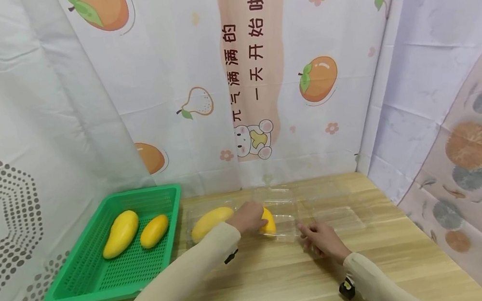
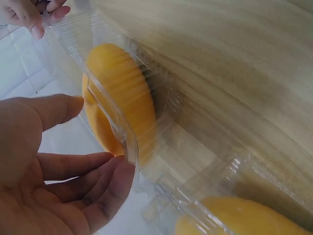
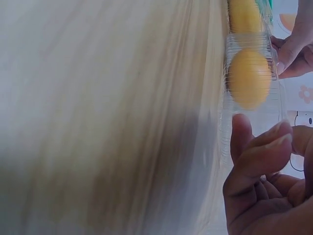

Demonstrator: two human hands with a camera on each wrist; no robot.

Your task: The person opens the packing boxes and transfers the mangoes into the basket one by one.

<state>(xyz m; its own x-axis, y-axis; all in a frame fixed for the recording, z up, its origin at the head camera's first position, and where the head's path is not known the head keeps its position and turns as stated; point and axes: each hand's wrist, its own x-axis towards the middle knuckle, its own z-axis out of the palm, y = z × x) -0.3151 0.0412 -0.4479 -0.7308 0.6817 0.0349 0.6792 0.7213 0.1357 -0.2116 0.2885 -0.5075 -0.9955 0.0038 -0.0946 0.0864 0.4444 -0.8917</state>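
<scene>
In the head view my left hand (image 1: 249, 217) is at a clear plastic box (image 1: 285, 226) with a yellow-orange mango (image 1: 268, 221) in it. The left wrist view shows its bent fingertips touching the box's raised rim (image 2: 128, 147), beside the mango (image 2: 122, 88); the thumb stands apart from them. At the same box's right edge, my right hand (image 1: 324, 240) pinches the thin plastic between thumb and fingers; in the right wrist view its fingers (image 3: 266, 156) are curled. Another clear box with a larger yellow mango (image 1: 210, 221) lies left of my left hand.
A green perforated basket (image 1: 119, 292) stands at the left, holding a long mango (image 1: 120, 234) and a smaller one (image 1: 154, 231). More clear plastic (image 1: 339, 218) lies right of the boxes. Printed curtains (image 1: 188, 141) rise behind the wooden table (image 1: 254, 285).
</scene>
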